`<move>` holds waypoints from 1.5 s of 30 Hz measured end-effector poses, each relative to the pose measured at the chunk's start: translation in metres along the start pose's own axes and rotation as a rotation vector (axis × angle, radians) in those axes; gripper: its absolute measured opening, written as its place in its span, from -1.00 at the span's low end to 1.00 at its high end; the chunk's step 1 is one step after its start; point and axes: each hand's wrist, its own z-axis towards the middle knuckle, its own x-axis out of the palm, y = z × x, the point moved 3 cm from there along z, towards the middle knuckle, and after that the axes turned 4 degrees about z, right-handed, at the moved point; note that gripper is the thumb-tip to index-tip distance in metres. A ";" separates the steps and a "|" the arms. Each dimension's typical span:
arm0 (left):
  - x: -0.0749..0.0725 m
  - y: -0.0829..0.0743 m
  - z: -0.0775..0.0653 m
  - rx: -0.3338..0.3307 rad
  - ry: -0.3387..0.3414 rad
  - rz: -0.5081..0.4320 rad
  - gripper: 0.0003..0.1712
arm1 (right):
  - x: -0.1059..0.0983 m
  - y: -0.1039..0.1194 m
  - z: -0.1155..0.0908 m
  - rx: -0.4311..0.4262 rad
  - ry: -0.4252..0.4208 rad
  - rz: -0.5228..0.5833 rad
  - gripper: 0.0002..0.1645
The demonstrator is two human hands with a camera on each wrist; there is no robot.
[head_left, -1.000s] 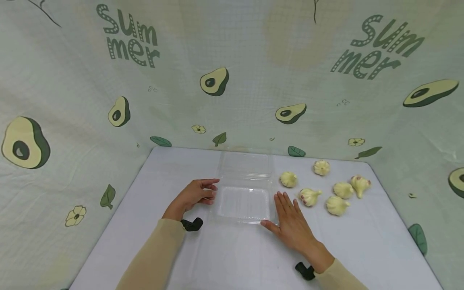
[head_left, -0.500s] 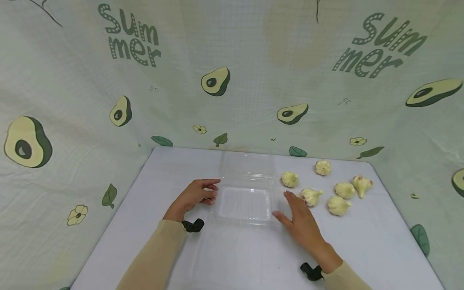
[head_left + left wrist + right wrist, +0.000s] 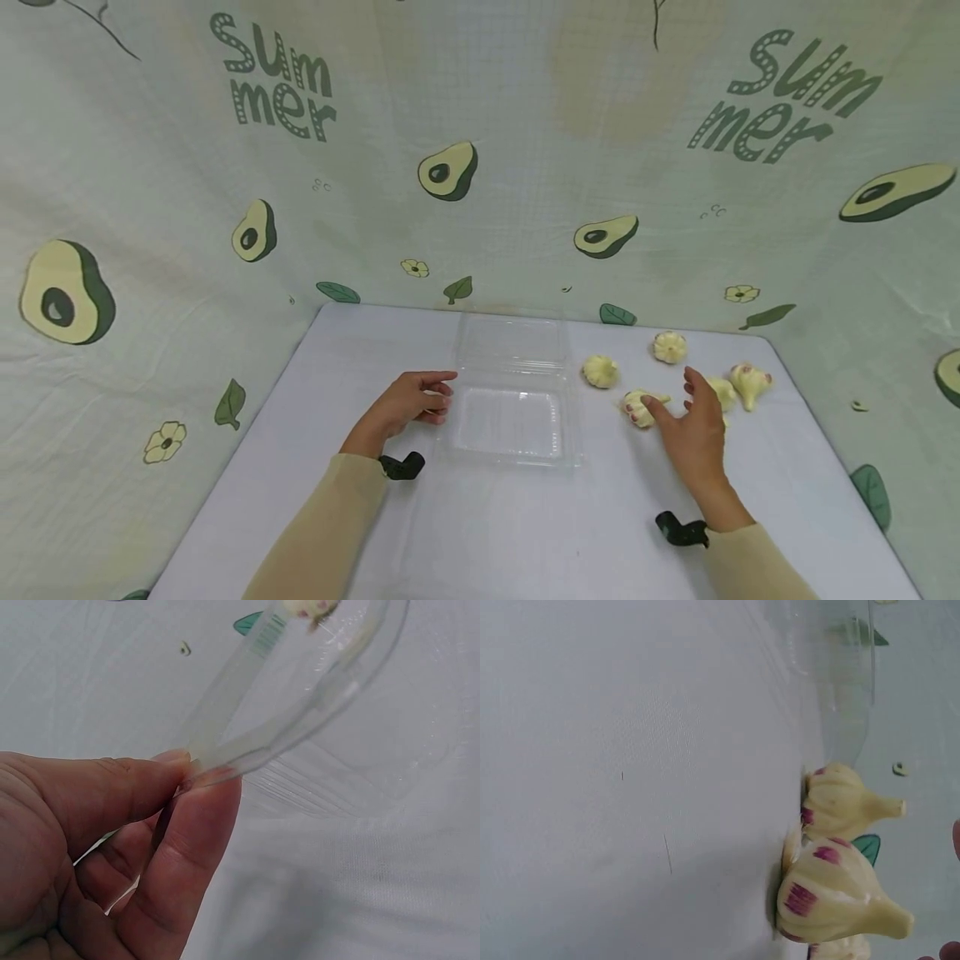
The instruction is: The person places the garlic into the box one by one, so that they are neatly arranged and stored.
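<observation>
A clear plastic clamshell container [image 3: 510, 460] lies opened on the white table, its lid [image 3: 513, 340] folded back toward the wall. My left hand [image 3: 401, 410] pinches the container's left rim between thumb and index finger, plainly seen in the left wrist view. Over the garlic on the right, my right hand [image 3: 696, 442] hovers with thumb and fingers spread and nothing held. Its thumb overlaps a purple-flecked garlic bulb [image 3: 636, 408] in the head view. Another bulb [image 3: 724, 392] is partly hidden behind its fingers. In the right wrist view, only fingertips [image 3: 950, 951] show at the right edge.
More garlic bulbs lie around: one [image 3: 600, 372] beside the container, one [image 3: 670, 347] at the back, one [image 3: 750, 383] at the far right. A cloth printed with avocados [image 3: 447, 171] hangs behind and at both sides of the table.
My right hand has left the container's right side and moved right, over the garlic bulbs, its fingers parting from the thumb. The left hand stays at the left rim.
</observation>
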 end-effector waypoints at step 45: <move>0.005 -0.001 0.001 -0.025 -0.009 -0.021 -0.33 | 0.031 -0.041 -0.002 0.050 0.298 -0.107 -0.34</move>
